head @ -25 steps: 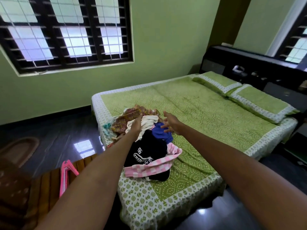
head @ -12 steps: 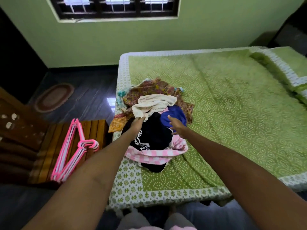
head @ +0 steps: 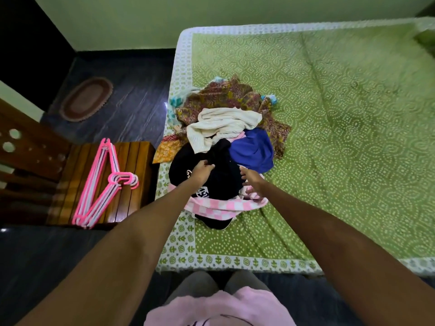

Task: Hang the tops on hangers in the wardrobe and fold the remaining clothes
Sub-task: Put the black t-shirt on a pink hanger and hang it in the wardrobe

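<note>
Left hand (head: 203, 170): we pinch a fold of the black top (head: 221, 175).
Right hand (head: 252, 182): fingers spread loose, over the same top.
Clothes pile (head: 229, 128): on the bed (head: 341, 137), near its corner.
Hangers (head: 103, 182): pink, stacked on the wooden stool (head: 131, 165) beside the bed.

open bedspread (head: 341, 142) right of clothes pile (head: 226, 147)
</note>
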Motion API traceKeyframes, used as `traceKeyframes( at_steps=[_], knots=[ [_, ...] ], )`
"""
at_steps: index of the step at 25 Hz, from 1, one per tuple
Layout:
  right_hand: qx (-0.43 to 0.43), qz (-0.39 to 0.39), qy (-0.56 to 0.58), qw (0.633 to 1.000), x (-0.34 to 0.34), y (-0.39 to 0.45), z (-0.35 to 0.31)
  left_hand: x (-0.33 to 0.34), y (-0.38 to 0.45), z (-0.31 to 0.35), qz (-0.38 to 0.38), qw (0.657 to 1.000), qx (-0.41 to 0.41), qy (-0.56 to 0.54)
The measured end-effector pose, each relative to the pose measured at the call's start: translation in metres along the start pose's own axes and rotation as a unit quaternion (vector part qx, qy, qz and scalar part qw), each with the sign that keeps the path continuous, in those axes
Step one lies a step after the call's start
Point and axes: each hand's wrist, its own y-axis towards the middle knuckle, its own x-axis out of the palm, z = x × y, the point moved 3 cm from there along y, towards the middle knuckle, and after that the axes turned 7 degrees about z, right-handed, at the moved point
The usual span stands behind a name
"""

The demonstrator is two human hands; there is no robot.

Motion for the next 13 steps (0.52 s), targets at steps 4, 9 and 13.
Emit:
traceKeyframes(
  at_steps=[4, 9, 13],
  knots=[
    [0.016, -0.013, -0.035, 0.999, -0.003, 0.034, -0.007, 0.011, 0.032, 0.005, 0.002, 0.999, 0.005, 0.040],
    [-0.033, 0.033, -0.134, 0.990, 0.013, 0.087, -0.014, 0.022, 0.073, -0.006, 0.050, 0.997, -0.023, 0.059],
    [-0.098, 0.080, -0.232, 0.965, 0.036, 0.111, 0.014, 0.032, 0.089, -0.056, 0.051, 0.991, -0.120, 0.000]
  ],
)
